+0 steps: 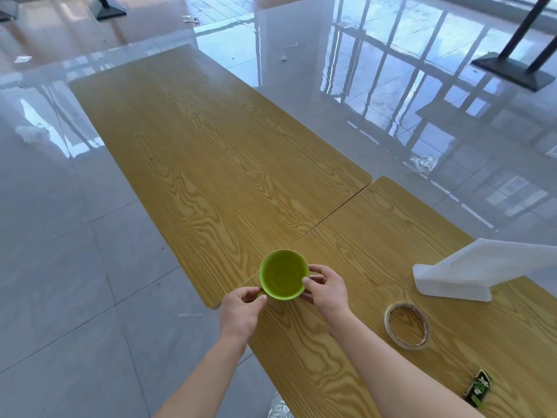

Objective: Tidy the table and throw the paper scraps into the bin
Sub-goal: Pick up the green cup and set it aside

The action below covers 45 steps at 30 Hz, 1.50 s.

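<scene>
Green cup (283, 279), low over the counter (211, 164) by its left edge, looks light, stiff and perhaps slippery; the left hand (241, 312) pinches it at 7 o'clock and the right hand (327, 292) curls round its wall at 3 o'clock.
</scene>
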Motion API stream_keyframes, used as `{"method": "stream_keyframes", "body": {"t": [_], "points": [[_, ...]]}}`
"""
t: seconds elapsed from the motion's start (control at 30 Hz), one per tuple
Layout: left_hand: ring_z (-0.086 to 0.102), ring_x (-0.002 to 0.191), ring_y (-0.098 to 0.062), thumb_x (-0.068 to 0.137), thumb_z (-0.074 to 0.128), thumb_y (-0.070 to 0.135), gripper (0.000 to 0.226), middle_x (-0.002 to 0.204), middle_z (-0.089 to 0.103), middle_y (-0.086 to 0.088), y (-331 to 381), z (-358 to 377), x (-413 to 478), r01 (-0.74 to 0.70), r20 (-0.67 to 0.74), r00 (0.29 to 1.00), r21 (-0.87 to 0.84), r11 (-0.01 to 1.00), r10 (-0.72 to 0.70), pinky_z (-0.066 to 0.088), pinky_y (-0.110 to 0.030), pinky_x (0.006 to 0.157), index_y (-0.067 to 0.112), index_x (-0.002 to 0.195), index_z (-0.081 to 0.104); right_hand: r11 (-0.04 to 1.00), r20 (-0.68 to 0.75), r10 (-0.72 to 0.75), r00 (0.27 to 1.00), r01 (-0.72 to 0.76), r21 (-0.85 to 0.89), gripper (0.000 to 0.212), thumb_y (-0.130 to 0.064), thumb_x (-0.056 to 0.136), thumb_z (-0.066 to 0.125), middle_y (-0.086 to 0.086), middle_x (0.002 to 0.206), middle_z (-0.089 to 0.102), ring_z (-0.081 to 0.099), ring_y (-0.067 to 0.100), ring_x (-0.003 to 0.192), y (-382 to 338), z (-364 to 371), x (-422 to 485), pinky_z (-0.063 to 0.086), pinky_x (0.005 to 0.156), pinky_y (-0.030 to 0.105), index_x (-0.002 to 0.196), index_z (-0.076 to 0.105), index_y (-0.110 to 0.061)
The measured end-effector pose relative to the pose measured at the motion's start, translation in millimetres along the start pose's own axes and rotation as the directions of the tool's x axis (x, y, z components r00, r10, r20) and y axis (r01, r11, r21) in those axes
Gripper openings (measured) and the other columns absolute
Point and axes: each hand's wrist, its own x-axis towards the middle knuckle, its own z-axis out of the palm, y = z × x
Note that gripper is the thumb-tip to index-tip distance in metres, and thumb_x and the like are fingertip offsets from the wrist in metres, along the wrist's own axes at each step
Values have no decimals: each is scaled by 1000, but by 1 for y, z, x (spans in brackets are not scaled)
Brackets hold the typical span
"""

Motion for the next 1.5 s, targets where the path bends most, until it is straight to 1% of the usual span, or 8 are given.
{"method": "stream_keyframes", "body": {"t": [0.27, 0.43, 0.6, 0.77, 0.97, 1.13, 1.3, 1.5], "points": [[72, 85, -16, 80, 79, 10, 15, 83, 76, 2, 2, -6, 3, -36, 26, 999, 44, 998, 35, 60, -41, 84, 23, 87, 75, 1000, -23, -2, 1000, 2, 24, 25, -6, 90, 66, 8, 101, 72, 75, 18, 86, 6, 3, -4, 63, 75, 35, 108, 67, -23], [70, 87, -9, 79, 81, 16, 18, 85, 74, 8, 6, -9, 0, -114, 56, 993, 118, 986, 108, 58, -28, 81, 30, 86, 72, 1000, -12, 13, 1000, -13, 13, 26, -7, 91, 66, 8, 103, 72, 75, 18, 86, 3, 2, -4, 63, 74, 35, 112, 66, -22], [65, 88, -1, 79, 81, 23, 28, 96, 70, 14, 11, -12, -4, -232, 83, 973, 283, 931, 217, 55, -24, 81, 28, 104, 70, 1000, -9, 20, 1000, -20, -24, 26, -10, 92, 66, 7, 105, 71, 74, 20, 89, 2, 1, -4, 63, 79, 38, 115, 64, -21], [59, 93, -4, 79, 80, 23, 43, 106, 60, 8, 21, -19, -13, -407, 96, 908, 432, 805, 408, 52, -24, 80, 22, 119, 65, 999, -10, 11, 1000, -12, -53, 27, -16, 92, 68, 4, 106, 70, 73, 19, 92, 1, -4, -8, 62, 77, 33, 117, 62, -23], [56, 92, -6, 79, 78, 14, 42, 107, 60, 7, 42, -18, -26, -586, 173, 789, 500, 638, 589, 41, -13, 74, 21, 119, 64, 991, -61, -40, 997, 32, -127, 28, -18, 91, 67, 1, 100, 70, 71, 16, 91, -4, -21, -19, 63, 77, 36, 117, 62, -25], [59, 90, -12, 79, 78, 10, 42, 105, 62, 1, 58, 5, -37, -670, 291, 734, 460, 583, 614, 52, -24, 73, 15, 119, 66, 991, -149, -73, 986, 54, -124, 28, -18, 89, 67, 3, 97, 69, 71, 20, 86, -10, -47, -38, 63, 75, 39, 116, 63, -23], [57, 98, -10, 81, 76, 11, 40, 111, 63, 1, 63, 28, -48, -739, 406, 670, 438, 511, 621, 47, -20, 77, 14, 120, 66, 982, -200, -102, 974, 66, -179, 26, -22, 89, 67, -1, 94, 70, 71, 20, 82, -11, -79, -59, 62, 78, 42, 114, 63, -27], [58, 101, -11, 86, 71, 14, 40, 111, 61, 4, 68, 59, -68, -770, 504, 637, 379, 513, 583, 50, -26, 82, 16, 125, 63, 970, -269, -128, 955, 64, -235, 25, -23, 89, 69, -6, 93, 69, 70, 16, 82, 0, -121, -86, 62, 76, 41, 113, 63, -29]]}}
